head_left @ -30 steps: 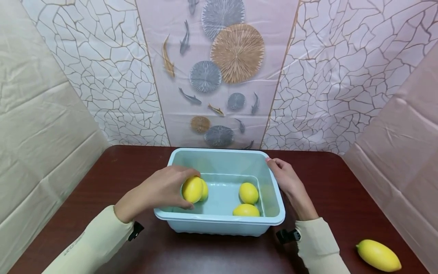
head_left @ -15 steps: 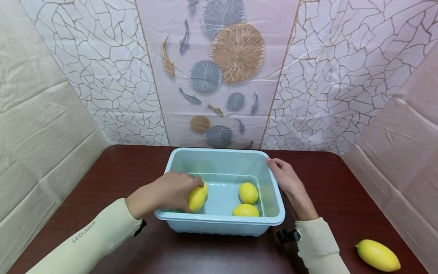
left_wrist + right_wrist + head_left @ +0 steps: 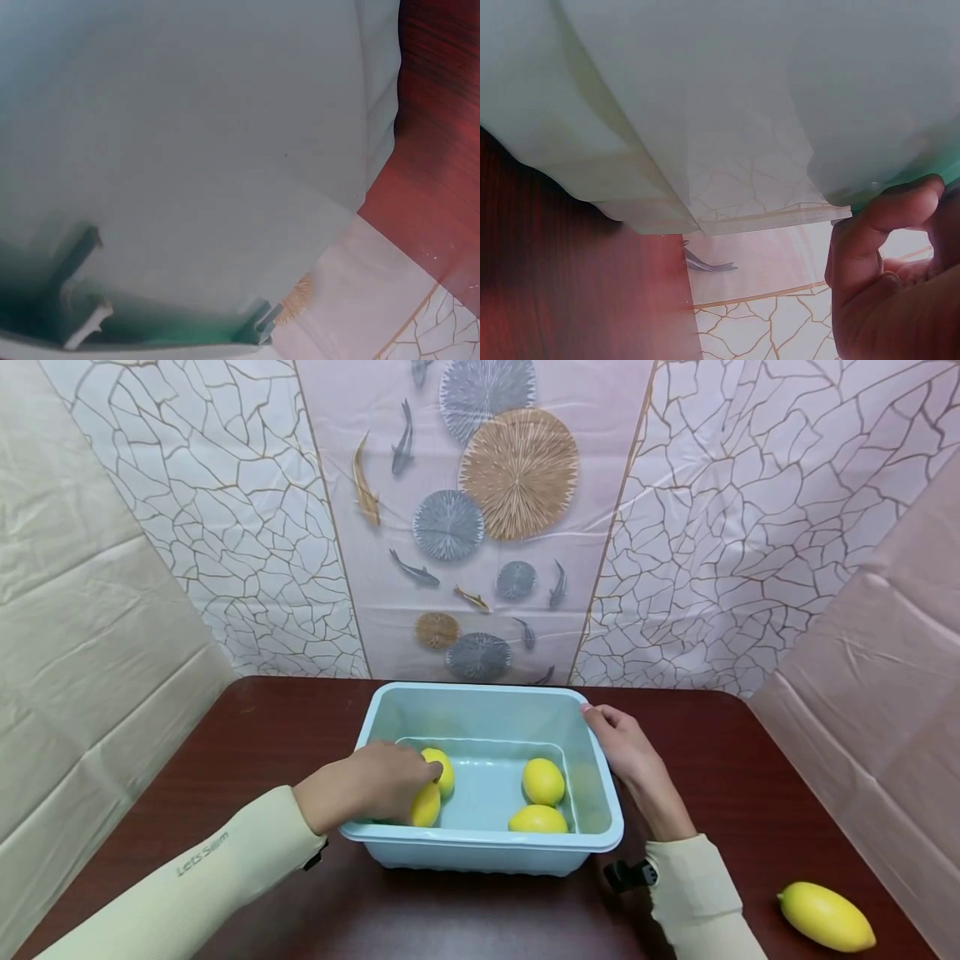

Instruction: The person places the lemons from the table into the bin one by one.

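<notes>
A light blue plastic basin (image 3: 480,837) stands on the table with yellow lemons inside. My left hand (image 3: 386,781) reaches down over its left front part, fingers around a lemon (image 3: 427,807) that is partly hidden beneath them. Just behind that one lies a second lemon (image 3: 442,774). In the right half of the basin sit a lemon (image 3: 543,782) and, nearer the front wall, another lemon (image 3: 538,819). My right hand (image 3: 628,747) grips the basin's right rim; the right wrist view shows its bent fingers (image 3: 859,244) at that rim. The left wrist view holds only the basin's outer wall (image 3: 225,150).
One more lemon (image 3: 827,917) lies on the dark red-brown table (image 3: 300,893) at the front right. Patterned cloth (image 3: 480,568) hangs behind the table, and pale cloth walls (image 3: 97,693) stand at both sides.
My left hand has lowered its lemon into the basin, toward the front left, uncovering more of the lemon behind. The right hand and the basin stay in place.
</notes>
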A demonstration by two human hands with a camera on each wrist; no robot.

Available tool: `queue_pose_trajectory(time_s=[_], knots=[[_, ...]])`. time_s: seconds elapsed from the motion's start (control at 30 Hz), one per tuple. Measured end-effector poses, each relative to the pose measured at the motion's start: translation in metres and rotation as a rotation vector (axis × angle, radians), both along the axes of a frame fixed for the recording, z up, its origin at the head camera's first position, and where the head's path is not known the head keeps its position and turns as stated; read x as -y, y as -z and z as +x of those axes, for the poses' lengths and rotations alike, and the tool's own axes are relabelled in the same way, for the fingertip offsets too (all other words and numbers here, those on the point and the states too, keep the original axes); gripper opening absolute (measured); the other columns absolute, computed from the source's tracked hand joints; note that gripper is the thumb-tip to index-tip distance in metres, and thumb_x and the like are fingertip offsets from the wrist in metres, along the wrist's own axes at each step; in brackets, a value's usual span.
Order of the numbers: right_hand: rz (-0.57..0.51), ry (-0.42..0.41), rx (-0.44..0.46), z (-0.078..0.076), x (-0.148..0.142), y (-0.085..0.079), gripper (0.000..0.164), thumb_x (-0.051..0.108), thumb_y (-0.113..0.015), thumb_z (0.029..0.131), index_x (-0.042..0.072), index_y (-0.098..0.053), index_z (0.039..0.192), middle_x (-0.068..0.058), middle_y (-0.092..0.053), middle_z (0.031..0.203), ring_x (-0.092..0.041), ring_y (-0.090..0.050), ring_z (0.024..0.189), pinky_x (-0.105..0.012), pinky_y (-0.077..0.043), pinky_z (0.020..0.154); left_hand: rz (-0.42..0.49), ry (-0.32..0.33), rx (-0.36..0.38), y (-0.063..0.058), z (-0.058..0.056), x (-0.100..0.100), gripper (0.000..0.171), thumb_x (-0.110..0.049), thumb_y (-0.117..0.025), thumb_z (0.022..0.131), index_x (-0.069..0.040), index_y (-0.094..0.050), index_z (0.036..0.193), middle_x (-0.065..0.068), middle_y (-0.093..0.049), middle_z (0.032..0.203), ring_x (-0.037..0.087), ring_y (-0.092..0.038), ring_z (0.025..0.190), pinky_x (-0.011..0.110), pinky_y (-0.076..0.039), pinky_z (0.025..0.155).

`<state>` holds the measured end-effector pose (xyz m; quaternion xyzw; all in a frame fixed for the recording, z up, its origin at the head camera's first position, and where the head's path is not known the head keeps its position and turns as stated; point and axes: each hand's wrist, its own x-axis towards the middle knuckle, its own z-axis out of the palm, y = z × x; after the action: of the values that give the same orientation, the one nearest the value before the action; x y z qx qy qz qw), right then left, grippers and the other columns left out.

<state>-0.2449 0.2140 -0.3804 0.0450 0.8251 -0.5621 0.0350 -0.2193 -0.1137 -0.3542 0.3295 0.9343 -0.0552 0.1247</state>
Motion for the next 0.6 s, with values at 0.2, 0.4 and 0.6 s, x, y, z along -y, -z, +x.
queue_pose_trajectory(time_s=[0.2,0.4,0.6], knots=[[-0.012,-0.009,-0.005,0.0008,-0.0001,-0.0013,0.046,0.044,-0.048,0.112,0.000,-0.061,0.116,-0.001,-0.061,0.088,-0.009,-0.062,0.075,-0.024,-0.055,0.067,-0.098,-0.027,0.061,0.0004,0.0018,-0.0060,0.025,-0.017,-0.078,0.090,-0.015,-0.065,0.112,0.001,-0.055,0.074,0.019,-0.051,0.070,0.035,-0.043,0.066],[-0.015,-0.011,-0.004,0.0003,-0.0010,-0.0013,0.046,0.045,-0.048,0.112,0.001,-0.061,0.115,-0.001,-0.061,0.087,-0.009,-0.062,0.073,-0.024,-0.055,0.066,-0.145,-0.052,0.120,0.0037,0.0034,-0.0090,0.016,-0.011,-0.070,0.098,-0.015,-0.062,0.111,0.001,-0.049,0.074,0.019,-0.047,0.070,0.035,-0.043,0.070],[-0.008,0.001,-0.010,0.0000,-0.0013,-0.0020,0.047,0.046,-0.048,0.112,0.001,-0.061,0.115,-0.002,-0.061,0.087,-0.010,-0.063,0.073,-0.024,-0.055,0.066,-0.155,-0.075,0.152,0.0053,0.0040,-0.0097,0.012,-0.010,-0.067,0.101,-0.014,-0.060,0.110,0.002,-0.048,0.076,0.020,-0.047,0.071,0.036,-0.044,0.073]])
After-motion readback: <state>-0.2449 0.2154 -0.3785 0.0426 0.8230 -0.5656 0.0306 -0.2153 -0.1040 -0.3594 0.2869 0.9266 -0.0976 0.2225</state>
